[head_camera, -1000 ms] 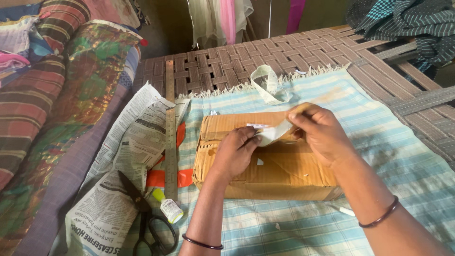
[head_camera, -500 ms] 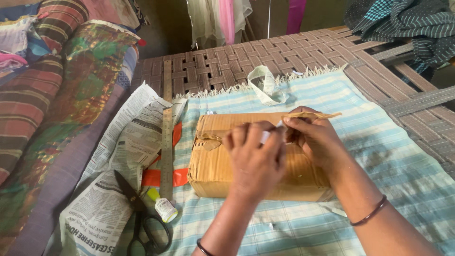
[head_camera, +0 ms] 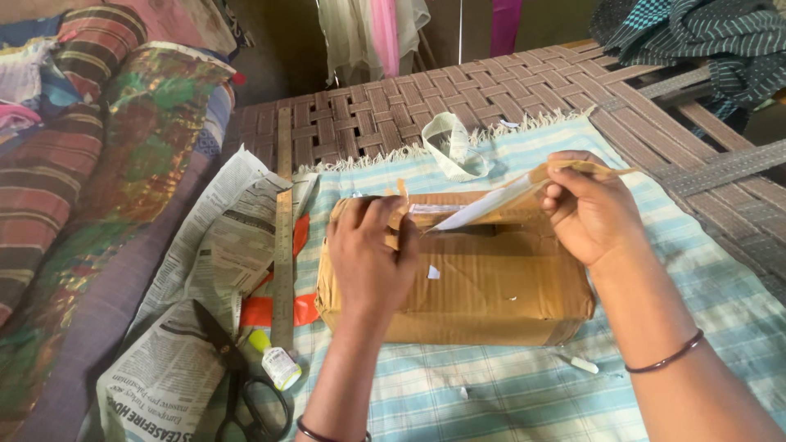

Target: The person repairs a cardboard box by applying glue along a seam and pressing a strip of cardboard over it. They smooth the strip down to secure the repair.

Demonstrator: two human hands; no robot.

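1. Head view: a cardboard box (head_camera: pixel 475 278) wrapped in brown tape lies on a striped blue cloth (head_camera: pixel 524 385) spread over a woven cot (head_camera: pixel 385 115).
2. The left hand (head_camera: pixel 370 255) presses flat on the box's left top, steadying it, fingers bent over the edge.
3. The right hand (head_camera: pixel 591 209) pinches a strip of tape (head_camera: pixel 499 200), lifted taut off the top.
4. Scissors (head_camera: pixel 237 381), a glue bottle (head_camera: pixel 277 360) and a ruler (head_camera: pixel 283 245) lie on newspaper (head_camera: pixel 205 270) beside the box, within reach.
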